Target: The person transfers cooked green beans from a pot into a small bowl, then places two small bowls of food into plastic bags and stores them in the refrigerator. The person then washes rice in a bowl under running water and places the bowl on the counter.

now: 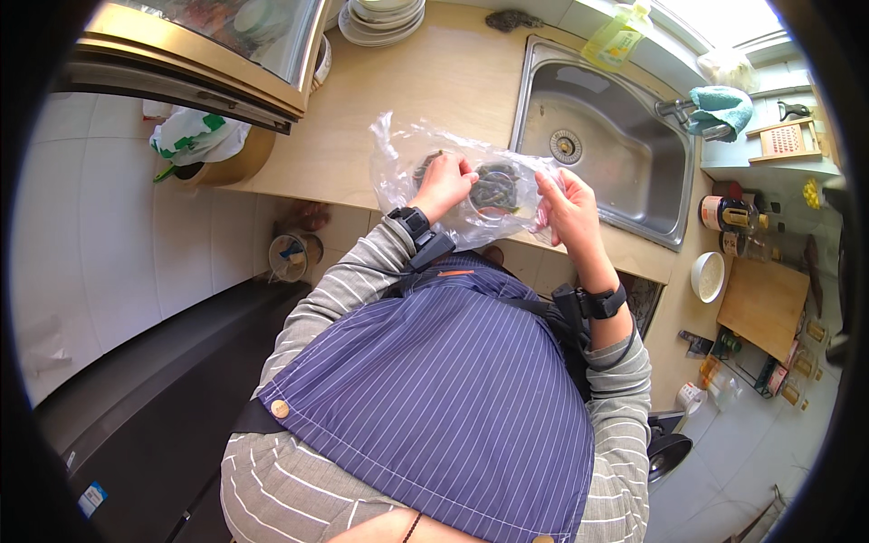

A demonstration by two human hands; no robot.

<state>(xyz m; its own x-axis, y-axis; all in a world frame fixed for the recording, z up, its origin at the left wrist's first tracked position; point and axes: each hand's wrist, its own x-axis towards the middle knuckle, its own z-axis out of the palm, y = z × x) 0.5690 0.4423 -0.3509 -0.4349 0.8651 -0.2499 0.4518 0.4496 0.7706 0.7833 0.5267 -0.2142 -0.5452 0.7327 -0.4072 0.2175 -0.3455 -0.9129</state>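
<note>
A clear plastic bag (451, 231) is spread over the front edge of the wooden counter, its right end close to the sink. Dark green vegetables (495, 190), perhaps peppers, show as a round cluster in its middle, with a few reddish bits. My right hand (570, 203) pinches the bag's gathered right end between thumb and fingers. Over the left part of the bag my left hand (445, 180) is bent down with curled fingers, beside a second dark cluster (426, 166). What its fingertips hold is hidden.
A stainless steel sink (631, 183) lies to the right, with a cloth-draped faucet (675, 108). Stacked plates (381, 20) stand at the back left. An open glass cabinet door (204, 61) juts in at upper left. A white bowl (708, 277) and cutting board (764, 302) are far right.
</note>
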